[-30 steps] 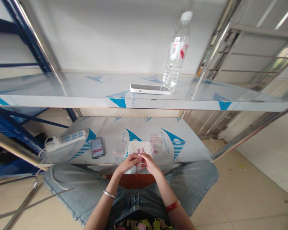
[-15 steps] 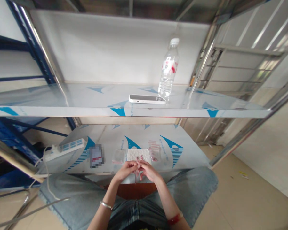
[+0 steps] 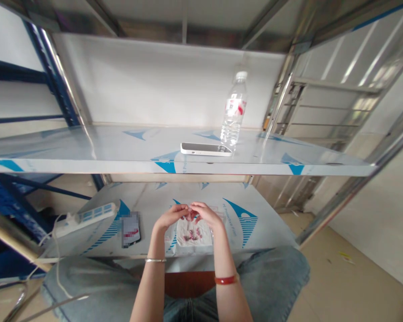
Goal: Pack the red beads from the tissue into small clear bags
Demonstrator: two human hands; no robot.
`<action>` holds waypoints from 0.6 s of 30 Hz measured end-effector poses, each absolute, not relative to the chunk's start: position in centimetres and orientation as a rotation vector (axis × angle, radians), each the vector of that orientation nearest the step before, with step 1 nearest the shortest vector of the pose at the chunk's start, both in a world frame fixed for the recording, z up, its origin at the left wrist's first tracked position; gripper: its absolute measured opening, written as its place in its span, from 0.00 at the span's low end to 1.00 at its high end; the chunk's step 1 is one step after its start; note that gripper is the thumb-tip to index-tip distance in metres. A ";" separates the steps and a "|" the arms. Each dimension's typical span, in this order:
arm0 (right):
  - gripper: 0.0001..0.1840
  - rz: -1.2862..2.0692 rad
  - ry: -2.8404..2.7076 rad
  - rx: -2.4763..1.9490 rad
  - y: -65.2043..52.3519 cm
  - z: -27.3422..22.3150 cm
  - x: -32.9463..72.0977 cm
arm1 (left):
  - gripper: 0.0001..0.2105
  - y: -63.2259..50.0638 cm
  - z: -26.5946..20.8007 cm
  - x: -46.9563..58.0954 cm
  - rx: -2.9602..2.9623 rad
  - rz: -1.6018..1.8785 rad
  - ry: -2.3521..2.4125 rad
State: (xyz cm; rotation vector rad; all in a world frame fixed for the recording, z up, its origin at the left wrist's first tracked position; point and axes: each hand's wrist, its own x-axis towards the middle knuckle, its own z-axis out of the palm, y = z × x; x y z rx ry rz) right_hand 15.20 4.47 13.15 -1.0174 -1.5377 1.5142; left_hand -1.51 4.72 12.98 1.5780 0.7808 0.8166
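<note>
Above a shelf (image 3: 272,232), left hand (image 3: 170,216) and right hand (image 3: 206,213) pinch a tiny piece (image 3: 190,214), likely light, best held by its edges.

Faded blue jeans (image 3: 275,279), a silvery left-arm bangle (image 3: 155,260) (a slim one) and a wider reddish right-arm band (image 3: 225,281).

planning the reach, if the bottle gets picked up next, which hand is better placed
Right, I'd say: the right hand is on the same side as the bottle and looks nearer. The left hand would have to cross over. Both sit close together near the tray.
</note>
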 end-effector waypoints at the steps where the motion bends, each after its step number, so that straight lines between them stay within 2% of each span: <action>1: 0.13 1.542 -1.545 -1.008 4.3 13.0 15.3 | 0.14 4.4 12.6 -1.4 1.578 0.814 0.773; 10: 0.16 1.720 -1.448 -1.034 3.0 6.6 14.5 | 0.13 2.6 8.7 -3.0 1.514 0.647 0.695; 18: 0.16 1.699 -1.423 -1.009 2.9 7.3 13.9 | 0.13 3.2 8.6 -2.5 1.483 0.740 0.670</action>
